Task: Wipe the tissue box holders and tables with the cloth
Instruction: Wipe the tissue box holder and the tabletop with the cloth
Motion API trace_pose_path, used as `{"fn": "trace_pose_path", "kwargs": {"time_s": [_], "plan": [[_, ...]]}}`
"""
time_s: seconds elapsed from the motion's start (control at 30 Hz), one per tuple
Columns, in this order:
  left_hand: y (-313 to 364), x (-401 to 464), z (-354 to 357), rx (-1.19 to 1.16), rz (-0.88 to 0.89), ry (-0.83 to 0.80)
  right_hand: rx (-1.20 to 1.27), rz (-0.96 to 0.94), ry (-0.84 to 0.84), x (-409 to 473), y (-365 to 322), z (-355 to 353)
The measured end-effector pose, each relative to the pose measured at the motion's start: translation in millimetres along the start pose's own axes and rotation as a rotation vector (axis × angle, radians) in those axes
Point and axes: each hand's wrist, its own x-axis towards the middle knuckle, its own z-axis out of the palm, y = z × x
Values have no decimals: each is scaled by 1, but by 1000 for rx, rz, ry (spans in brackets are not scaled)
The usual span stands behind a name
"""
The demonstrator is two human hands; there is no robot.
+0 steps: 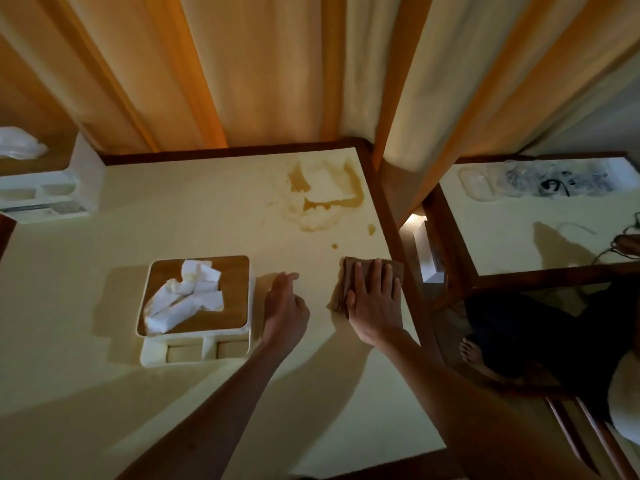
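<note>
A brown cloth (349, 275) lies flat on the cream table (207, 216) near its right edge, and my right hand (375, 299) presses on it with straight fingers. My left hand (285, 306) rests open on the table just right of a white tissue box holder (197, 344) with a wooden lid and crumpled tissue sticking out. A brown liquid spill (325, 195) spreads over the far right part of the table, beyond the cloth. A second white tissue box holder (52, 188) stands at the far left edge.
Orange and cream curtains (242, 71) hang behind the table. A second cream table (540, 216) with a dark wooden frame stands to the right, with clear plastic and cables on it. A person's bare foot (472, 351) and dark clothing show at the lower right.
</note>
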Motion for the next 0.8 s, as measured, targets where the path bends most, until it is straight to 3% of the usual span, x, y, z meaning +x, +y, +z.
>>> {"fn": "trace_pose_path", "kwargs": {"time_s": [0.1,0.23,0.5,0.7,0.8], "plan": [[7,32,7,76,-60,122,20,-30,-12,46,9,-11],[18,78,12,275,-119,141,14,-61,9,102,17,-21],[22,194,-18,398,-223,227,22,-40,58,216,15,-44],[-13,268,-87,749,-134,-56,15,-33,58,305,-7,-62],[-32,279,-106,780,-76,-178,21,-67,43,334,-40,-69]]}}
